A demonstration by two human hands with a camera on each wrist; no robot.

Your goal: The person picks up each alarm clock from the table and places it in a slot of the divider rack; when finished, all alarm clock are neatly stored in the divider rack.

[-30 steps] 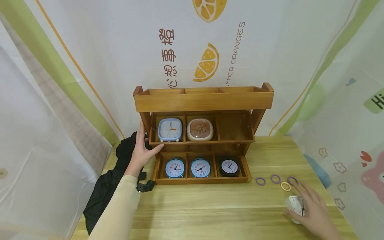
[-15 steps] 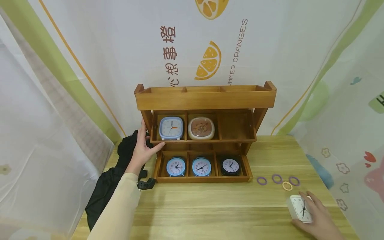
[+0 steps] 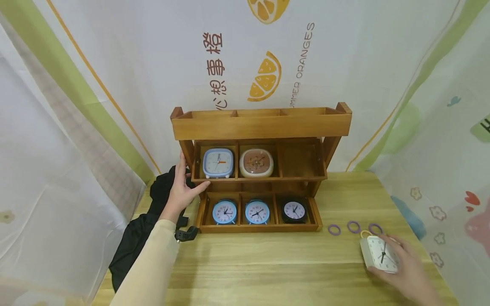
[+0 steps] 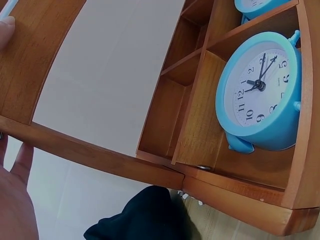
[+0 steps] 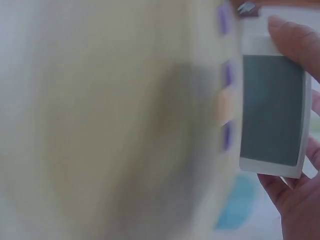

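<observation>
My left hand (image 3: 181,193) grips the left side of a wooden three-tier rack (image 3: 260,129), thumb in front of the middle tier's edge and fingers behind. At the lower right, my right hand (image 3: 411,272) holds a white square alarm clock (image 3: 377,255) by its edges, dial up. In the right wrist view the clock (image 5: 272,107) shows a dark flat side between thumb and fingers. A blue clock (image 3: 217,163) and a brown-faced clock (image 3: 256,163) sit in the middle tier. Below them are two light-blue round clocks (image 3: 224,212) and a black one (image 3: 294,211).
Purple rings (image 3: 334,230) and a yellow ring lie on the wooden table (image 3: 268,263) right of the rack. Black cloth (image 3: 134,242) and a black strap (image 3: 186,234) lie at the left. Printed curtains (image 3: 383,63) hang behind and beside the table.
The right hand has lifted the white clock off the table and shifted it slightly away from me, so it now partly covers the yellow ring. My left hand stays at the rack.
</observation>
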